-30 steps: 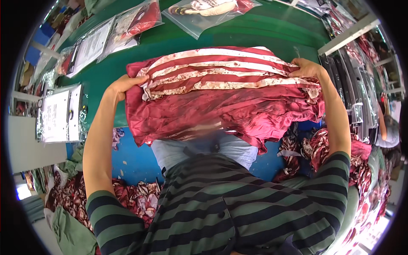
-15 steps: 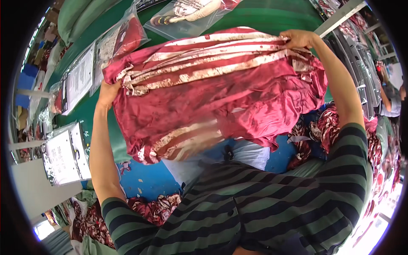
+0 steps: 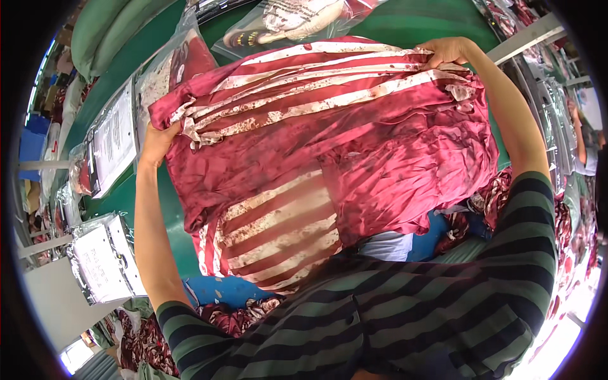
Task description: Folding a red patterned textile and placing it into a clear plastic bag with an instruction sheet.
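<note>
A red garment with white, brown-speckled stripes (image 3: 405, 164) is stretched between my two hands above the green table. My left hand (image 3: 158, 142) is closed on its left end, the thumb pressed onto gathered striped cloth. At the upper right, my right hand (image 3: 448, 52) pinches the garment's far edge, its fingertips partly hidden by folds. White-striped cloth runs in folds along the far side, and plain red satin-like cloth hangs nearer me. A striped panel droops at the lower middle, close to my body.
Clear bags holding patterned items (image 3: 285, 28) lie at the far side of the green table (image 3: 411, 22). Bagged packs with printed sheets (image 3: 113, 142) lie to the left. Piled red-and-white cloth (image 3: 237, 316) sits below, beside the blue floor (image 3: 221, 291). Another person's arm (image 3: 577, 133) shows far right.
The garment's near part has swung down and spread toward me, so the striped panel now shows sharply. Both hands keep their hold, with only a slight shift.
</note>
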Demonstrator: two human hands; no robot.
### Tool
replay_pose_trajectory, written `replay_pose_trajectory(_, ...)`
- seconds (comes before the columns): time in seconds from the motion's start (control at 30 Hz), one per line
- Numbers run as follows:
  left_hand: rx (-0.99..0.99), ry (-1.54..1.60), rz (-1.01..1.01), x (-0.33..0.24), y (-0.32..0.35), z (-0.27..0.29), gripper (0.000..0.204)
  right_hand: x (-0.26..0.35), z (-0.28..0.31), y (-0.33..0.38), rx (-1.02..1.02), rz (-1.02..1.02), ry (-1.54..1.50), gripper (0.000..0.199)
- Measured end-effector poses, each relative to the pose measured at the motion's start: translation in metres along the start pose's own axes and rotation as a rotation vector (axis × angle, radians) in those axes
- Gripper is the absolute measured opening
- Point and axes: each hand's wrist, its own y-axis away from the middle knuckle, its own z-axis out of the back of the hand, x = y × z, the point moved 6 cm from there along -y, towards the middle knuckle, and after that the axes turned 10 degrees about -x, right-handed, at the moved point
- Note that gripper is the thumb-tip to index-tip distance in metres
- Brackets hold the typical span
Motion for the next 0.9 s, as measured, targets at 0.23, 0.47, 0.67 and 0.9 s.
replay_pose_trajectory(0.23,-0.492,-0.621,-0.806,-0.043,0.067,0.020,0.021,0.042,0.001,0.081,-0.850,0.793,0.530,0.022)
replay_pose_trajectory(0.47,-0.220,-0.770,-0.656,0.043,0.156,0.025,0.046,-0.038,-0.120,0.168,-1.267,0.888,0.949,0.016)
replay_pose_trajectory(0.67,0.003,-0.708,-1.026,0.023,0.199,0.010,0.058,-0.063,-0.122,0.145,-0.991,0.696,0.619,0.025)
replay_pose_trajectory(0.9,0.074,-0.743,-0.580,0.060,0.161,0.063,0.049,-0.038,-0.113,0.153,-0.905,0.383,0.855,0.077)
